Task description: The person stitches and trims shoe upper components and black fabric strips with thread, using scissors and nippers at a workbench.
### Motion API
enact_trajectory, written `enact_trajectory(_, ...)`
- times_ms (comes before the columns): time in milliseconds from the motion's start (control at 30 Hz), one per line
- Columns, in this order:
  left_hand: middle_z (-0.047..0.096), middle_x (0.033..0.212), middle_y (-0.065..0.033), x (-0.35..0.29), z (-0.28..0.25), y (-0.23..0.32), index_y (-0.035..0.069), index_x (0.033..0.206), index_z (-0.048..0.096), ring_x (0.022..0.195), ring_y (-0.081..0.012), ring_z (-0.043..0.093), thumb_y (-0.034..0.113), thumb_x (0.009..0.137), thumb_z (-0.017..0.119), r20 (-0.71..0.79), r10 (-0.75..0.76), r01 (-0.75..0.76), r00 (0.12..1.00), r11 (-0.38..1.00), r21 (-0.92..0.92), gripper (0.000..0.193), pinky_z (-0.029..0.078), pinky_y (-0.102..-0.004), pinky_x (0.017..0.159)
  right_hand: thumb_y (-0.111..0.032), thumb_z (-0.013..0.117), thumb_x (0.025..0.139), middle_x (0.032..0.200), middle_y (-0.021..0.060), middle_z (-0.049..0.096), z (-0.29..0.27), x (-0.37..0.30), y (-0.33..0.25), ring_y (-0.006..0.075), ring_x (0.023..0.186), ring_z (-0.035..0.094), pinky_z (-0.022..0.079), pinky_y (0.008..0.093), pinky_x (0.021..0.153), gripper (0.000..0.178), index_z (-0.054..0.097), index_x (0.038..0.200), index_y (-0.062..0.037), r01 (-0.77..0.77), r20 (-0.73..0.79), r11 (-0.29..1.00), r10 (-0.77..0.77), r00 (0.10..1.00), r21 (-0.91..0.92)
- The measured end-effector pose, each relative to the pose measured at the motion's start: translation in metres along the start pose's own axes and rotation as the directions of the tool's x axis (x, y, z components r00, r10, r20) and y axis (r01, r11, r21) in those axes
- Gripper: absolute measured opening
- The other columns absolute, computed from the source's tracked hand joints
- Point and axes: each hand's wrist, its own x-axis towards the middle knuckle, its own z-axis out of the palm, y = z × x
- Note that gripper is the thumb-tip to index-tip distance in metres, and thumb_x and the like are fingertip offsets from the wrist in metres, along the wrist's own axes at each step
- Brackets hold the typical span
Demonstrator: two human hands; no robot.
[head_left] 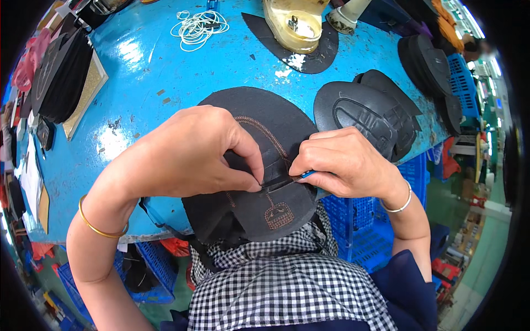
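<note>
A black shoe-upper piece [274, 208] with brown stitching lies across the near edge of the table, its lower part hanging over my lap. A narrow dark slit or fold runs across its middle. At the left end of that fold, the thumb and forefinger of my left hand [193, 151] are pinched together on the material. My right hand [345, 163] is closed around a small blue-handled tool [307, 174], whose thin tip lies against the right end of the fold. The tool's exact kind is mostly hidden by my fingers.
Moulded black pieces [356, 113] lie to the right, with more stacked [428, 69] beyond. A cream machine base [292, 33] rests on another black piece at the back. White cord [199, 27] lies coiled far left of it. Blue crates [353, 220] stand below the table.
</note>
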Motion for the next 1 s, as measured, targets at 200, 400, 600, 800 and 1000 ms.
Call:
enact_trajectory(200,0.075,0.077,-0.0056,0.002,-0.001,-0.003,0.006,0.092,0.079,0.064,-0.0107,0.065,0.013,0.082,0.08,0.062,-0.022,0.024,0.998,0.999,-0.033,0.012,0.051,-0.0278,0.06,-0.009,0.074,0.083,0.081,0.0056,0.066,0.001,-0.001,0.004,0.0266,0.074,0.067,0.053,0.0373,0.063,0.015,0.064,0.094,-0.0085,-0.007,-0.007,0.999,0.007,1.0,0.034)
enact_trajectory(400,0.073,0.075,-0.0092,0.007,0.002,0.003,0.007,0.089,0.078,0.063,-0.0176,0.066,0.017,0.08,0.08,0.023,-0.034,0.032,0.999,0.995,0.095,0.014,0.051,-0.0308,0.059,-0.01,0.075,0.082,0.083,0.0053,0.068,0.001,-0.004,0.008,0.0272,0.074,0.067,0.053,0.0378,0.064,0.015,0.065,0.094,-0.0087,-0.038,-0.047,0.991,0.044,0.998,0.129)
enact_trajectory(600,0.07,0.073,-0.0113,0.004,0.003,0.001,0.006,0.084,0.076,0.064,-0.0228,0.067,0.022,0.078,0.082,-0.14,0.05,-0.012,0.989,0.966,0.258,0.018,0.051,-0.0327,0.06,-0.01,0.074,0.081,0.065,0.0047,0.052,0.002,0.007,-0.008,0.0258,0.061,0.062,0.044,0.0382,0.047,0.023,0.055,0.093,-0.0114,0.01,0.046,0.979,0.0,0.999,-0.205)
enact_trajectory(800,0.065,0.068,-0.0107,0.004,-0.014,-0.003,0.004,0.084,0.074,0.059,-0.0217,0.059,0.02,0.079,0.079,-0.068,-0.062,0.072,0.996,0.986,0.15,0.017,0.046,-0.0327,0.057,-0.01,0.073,0.081,0.065,0.0052,0.053,-0.012,0.017,-0.011,0.0276,0.06,0.064,0.045,0.0389,0.046,0.021,0.055,0.093,-0.012,0.041,0.233,0.995,-0.019,0.972,-0.091)
enact_trajectory(1000,0.062,0.064,-0.0094,0.006,-0.011,-0.001,0.004,0.087,0.073,0.055,-0.0174,0.055,0.016,0.083,0.073,-0.099,-0.071,0.095,0.993,0.96,0.264,0.013,0.043,-0.0311,0.054,-0.013,0.07,0.085,0.071,0.0057,0.061,0.0,0.025,-0.012,0.0275,0.064,0.066,0.047,0.0398,0.048,0.02,0.056,0.1,-0.0119,-0.043,0.034,0.927,0.06,0.998,-0.373)
